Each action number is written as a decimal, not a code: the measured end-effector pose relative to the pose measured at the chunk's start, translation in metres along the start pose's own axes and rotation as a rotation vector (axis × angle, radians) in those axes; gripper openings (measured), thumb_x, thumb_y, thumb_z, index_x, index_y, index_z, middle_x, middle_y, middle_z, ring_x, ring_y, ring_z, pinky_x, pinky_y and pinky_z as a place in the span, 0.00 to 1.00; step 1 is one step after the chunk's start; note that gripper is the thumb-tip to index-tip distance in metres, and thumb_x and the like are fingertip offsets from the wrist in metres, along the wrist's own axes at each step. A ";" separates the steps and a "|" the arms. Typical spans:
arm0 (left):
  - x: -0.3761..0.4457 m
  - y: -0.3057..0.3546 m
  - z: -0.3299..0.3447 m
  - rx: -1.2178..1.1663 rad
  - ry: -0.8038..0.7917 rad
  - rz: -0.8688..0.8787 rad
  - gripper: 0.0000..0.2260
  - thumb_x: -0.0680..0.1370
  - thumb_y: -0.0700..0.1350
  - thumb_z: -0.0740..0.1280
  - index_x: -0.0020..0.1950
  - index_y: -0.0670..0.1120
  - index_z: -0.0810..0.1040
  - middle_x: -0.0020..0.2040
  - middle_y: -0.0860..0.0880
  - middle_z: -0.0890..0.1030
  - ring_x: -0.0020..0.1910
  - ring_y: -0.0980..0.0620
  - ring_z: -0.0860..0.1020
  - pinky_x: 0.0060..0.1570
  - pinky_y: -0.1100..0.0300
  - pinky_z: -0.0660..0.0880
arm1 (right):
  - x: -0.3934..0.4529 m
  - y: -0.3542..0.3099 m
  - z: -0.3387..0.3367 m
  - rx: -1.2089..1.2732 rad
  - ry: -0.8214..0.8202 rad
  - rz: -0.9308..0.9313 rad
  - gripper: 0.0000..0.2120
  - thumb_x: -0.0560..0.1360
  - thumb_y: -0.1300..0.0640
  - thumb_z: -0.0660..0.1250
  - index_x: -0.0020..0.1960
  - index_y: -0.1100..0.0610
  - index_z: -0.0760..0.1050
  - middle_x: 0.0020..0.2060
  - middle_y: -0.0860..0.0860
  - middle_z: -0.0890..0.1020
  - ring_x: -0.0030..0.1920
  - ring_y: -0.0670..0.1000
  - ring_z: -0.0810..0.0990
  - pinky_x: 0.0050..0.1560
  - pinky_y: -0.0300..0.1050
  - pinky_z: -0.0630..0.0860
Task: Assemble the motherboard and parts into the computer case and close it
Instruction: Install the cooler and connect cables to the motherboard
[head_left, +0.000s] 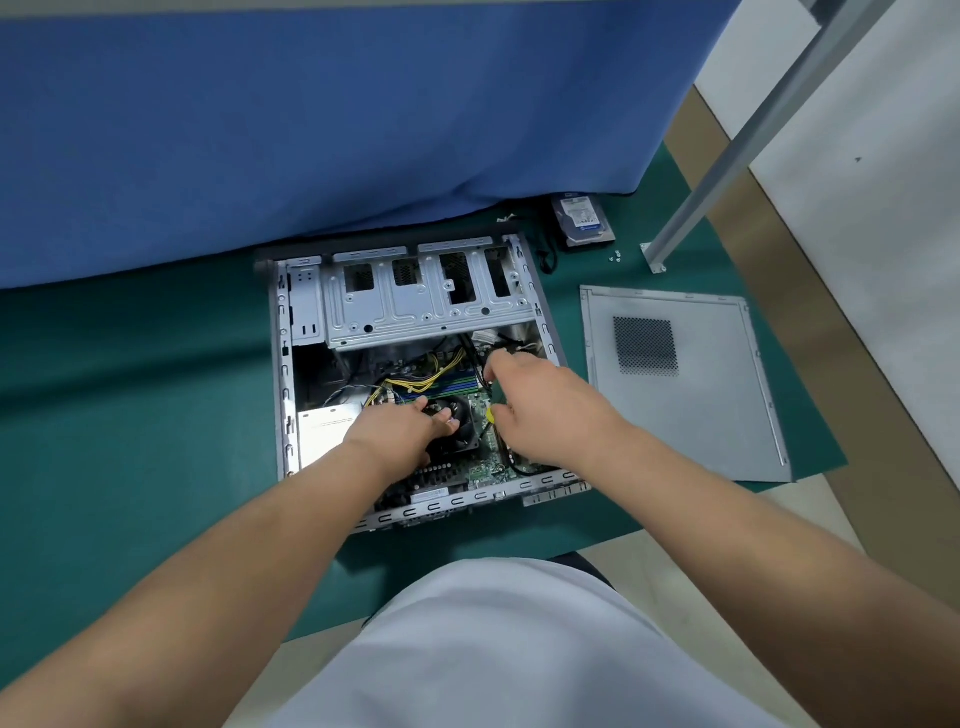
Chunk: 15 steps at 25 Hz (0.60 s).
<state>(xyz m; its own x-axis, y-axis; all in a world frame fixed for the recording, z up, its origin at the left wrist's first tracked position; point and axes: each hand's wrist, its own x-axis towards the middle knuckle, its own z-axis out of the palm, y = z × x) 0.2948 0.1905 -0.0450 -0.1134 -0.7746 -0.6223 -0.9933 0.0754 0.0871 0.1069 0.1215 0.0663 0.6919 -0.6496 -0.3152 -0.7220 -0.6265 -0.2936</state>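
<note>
Head view: left hand (415, 423) rests with relaxed fingers on the CPU cooler fan (457, 423), likely steadying the motherboard (480, 410) in the open computer case (283, 364). The right hand (545, 402) reaches among black cables (470, 345) beyond its fingertips; its grip is hidden. Beside it lie the side panel (685, 384) and hard drive (582, 218).

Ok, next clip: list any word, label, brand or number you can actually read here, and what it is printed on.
No text in this frame can be read.
Hard drive label: blue and white print, too small and blurred.
White sticker on the power supply: faint lines of print, unreadable.
White strip label at the near edge of the motherboard: blurred.
Side panel: no markings, only a vent grille.
</note>
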 end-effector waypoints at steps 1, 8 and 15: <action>-0.001 0.001 0.003 0.008 0.005 0.025 0.29 0.84 0.49 0.63 0.81 0.64 0.54 0.83 0.59 0.53 0.80 0.50 0.61 0.60 0.46 0.79 | 0.000 0.003 -0.004 0.026 0.004 0.004 0.13 0.79 0.56 0.64 0.63 0.53 0.69 0.52 0.52 0.78 0.46 0.56 0.79 0.44 0.52 0.78; -0.012 0.046 0.000 -0.568 -0.024 -0.124 0.33 0.80 0.71 0.52 0.82 0.58 0.59 0.84 0.55 0.53 0.83 0.44 0.51 0.77 0.39 0.60 | 0.019 0.031 -0.027 0.144 0.206 0.049 0.11 0.79 0.50 0.68 0.58 0.47 0.70 0.37 0.42 0.75 0.34 0.43 0.76 0.30 0.42 0.66; -0.023 0.083 0.007 -0.521 -0.125 -0.281 0.51 0.68 0.83 0.39 0.84 0.55 0.45 0.84 0.53 0.38 0.82 0.40 0.38 0.76 0.36 0.53 | 0.046 -0.002 -0.013 0.159 0.119 -0.164 0.12 0.79 0.45 0.69 0.59 0.47 0.72 0.34 0.42 0.76 0.34 0.39 0.74 0.30 0.40 0.64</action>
<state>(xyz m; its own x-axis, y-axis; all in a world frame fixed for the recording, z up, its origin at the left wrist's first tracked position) 0.2145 0.2190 -0.0291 0.1191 -0.6381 -0.7607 -0.8484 -0.4634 0.2559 0.1407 0.0875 0.0637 0.7887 -0.5971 -0.1463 -0.5859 -0.6581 -0.4728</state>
